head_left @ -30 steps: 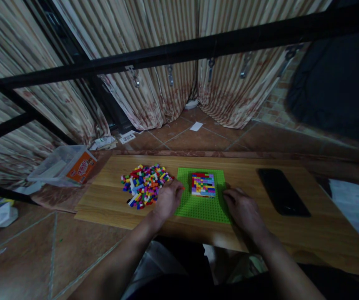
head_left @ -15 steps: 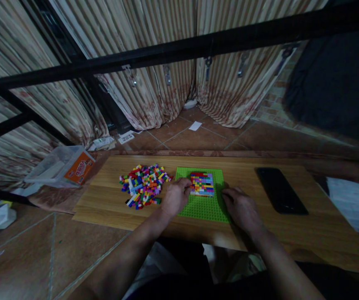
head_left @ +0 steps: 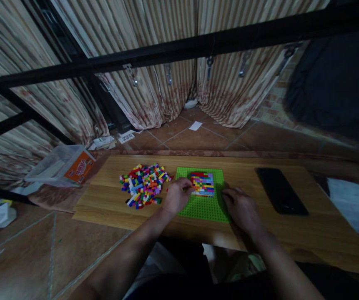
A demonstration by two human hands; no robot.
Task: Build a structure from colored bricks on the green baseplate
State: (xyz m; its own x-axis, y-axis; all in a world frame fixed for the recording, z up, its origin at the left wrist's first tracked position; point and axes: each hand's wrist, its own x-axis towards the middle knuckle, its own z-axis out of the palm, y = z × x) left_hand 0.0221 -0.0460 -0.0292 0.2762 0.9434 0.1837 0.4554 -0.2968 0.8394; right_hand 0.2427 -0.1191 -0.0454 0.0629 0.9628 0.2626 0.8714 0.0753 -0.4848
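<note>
A green studded baseplate lies on the wooden table. On its upper middle sits a patch of small colourful toy bricks, set side by side in rows. At the patch's left edge, my left hand pinches thumb and fingers together; whatever is between the fingertips is too small and covered to tell. My right hand has curled fingers gripping the right edge of the baseplate. To the left of my left hand spreads a heap of loose toy bricks in many colours.
A black phone-like slab lies on the table at the right. On the floor at the left is a clear plastic box with an orange label. A black metal bar crosses in front of striped curtains.
My left hand has shifted very slightly along the left edge of the brick patch. My right hand stays at the baseplate's edge.
</note>
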